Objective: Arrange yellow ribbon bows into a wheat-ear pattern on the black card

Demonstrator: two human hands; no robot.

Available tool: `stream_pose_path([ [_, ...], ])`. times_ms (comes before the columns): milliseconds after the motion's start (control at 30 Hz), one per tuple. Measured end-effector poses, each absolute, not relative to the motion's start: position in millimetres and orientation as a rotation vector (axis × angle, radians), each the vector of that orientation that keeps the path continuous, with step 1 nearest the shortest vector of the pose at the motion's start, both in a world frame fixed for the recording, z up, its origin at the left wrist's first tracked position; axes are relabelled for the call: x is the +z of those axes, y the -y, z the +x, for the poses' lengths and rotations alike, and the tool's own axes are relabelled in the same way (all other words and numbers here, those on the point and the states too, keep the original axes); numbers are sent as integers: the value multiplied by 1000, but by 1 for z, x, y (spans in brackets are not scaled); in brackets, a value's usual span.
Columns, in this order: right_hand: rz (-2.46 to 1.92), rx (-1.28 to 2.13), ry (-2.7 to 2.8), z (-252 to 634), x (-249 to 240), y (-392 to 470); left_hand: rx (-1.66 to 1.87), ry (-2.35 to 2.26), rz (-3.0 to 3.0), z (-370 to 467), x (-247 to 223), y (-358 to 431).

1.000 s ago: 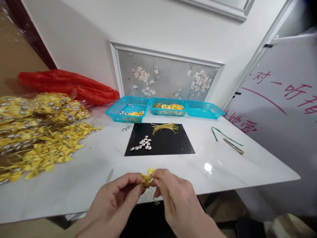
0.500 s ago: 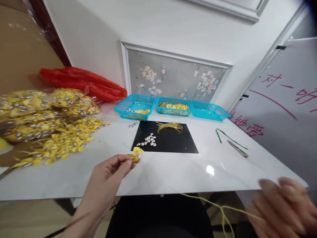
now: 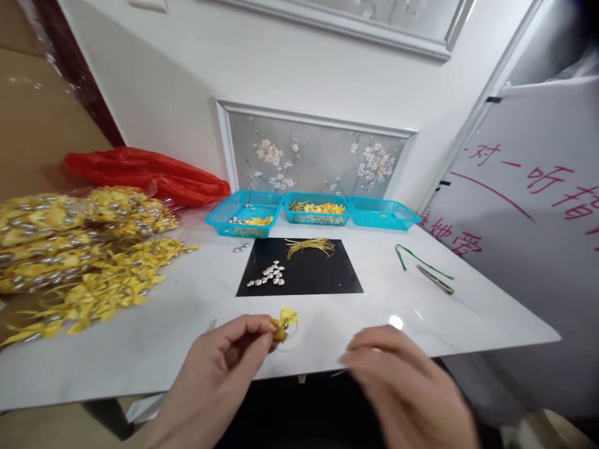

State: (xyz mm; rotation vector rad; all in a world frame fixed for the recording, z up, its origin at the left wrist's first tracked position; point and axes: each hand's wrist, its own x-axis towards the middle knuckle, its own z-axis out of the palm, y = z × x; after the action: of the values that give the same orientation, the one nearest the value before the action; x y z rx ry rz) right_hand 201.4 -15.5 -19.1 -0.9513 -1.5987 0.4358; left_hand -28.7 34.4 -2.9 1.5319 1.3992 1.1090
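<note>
My left hand [image 3: 229, 362] pinches a small yellow ribbon flower [image 3: 286, 319] between thumb and fingertips, above the table's front edge. A thin pale loop curves out from the flower's right side. To its right, my right hand [image 3: 397, 374] is blurred, its fingers drawn together in a pinch; what they hold, if anything, cannot be made out. Beyond the hands lies a black mat [image 3: 309, 284]. On it are several silver beads [image 3: 272, 274] and a bundle of yellow-green cords [image 3: 311, 247].
Along the wall stand a left blue basket [image 3: 219, 221], a middle blue basket [image 3: 322, 219] and a right blue basket [image 3: 388, 219]. Scissors [image 3: 435, 279] and a green ribbon [image 3: 412, 255] lie right. Yellow beaded garlands [image 3: 103, 280] and a red bag [image 3: 145, 174] fill the left.
My right hand has come in from the lower right towards the flower. My left hand has shifted right and slightly down with the flower. The long hanging yellow-green cord no longer shows.
</note>
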Motion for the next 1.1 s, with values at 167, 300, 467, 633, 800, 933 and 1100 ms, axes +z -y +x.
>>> stream_pose_path([
  [167, -848, 319, 1803, 152, -16, -18, 1021, -1296, 1620, -25, -5, -31],
  [300, -929, -16, 1843, 150, -24, -24, 1033, -1332, 1665, -22, -5, -30],
  [467, -996, -298, 1958, 152, -27, -24, 1045, -1351, 1677, -19, -6, -31],
  [633, -989, -210, 2030, 155, -22, -26, 968, -1335, 1640, -22, -5, -35],
  [800, -977, -70, 1972, 153, -30, -27, 945, -1305, 1652, -22, -8, -35],
  [933, -1023, -109, 1964, 149, -35, -26, 982, -1293, 1765, -23, -15, -31],
  [1100, -1040, -184, 2030, 153, -32, -25, 932, -1333, 1806, -26, -13, -30],
])
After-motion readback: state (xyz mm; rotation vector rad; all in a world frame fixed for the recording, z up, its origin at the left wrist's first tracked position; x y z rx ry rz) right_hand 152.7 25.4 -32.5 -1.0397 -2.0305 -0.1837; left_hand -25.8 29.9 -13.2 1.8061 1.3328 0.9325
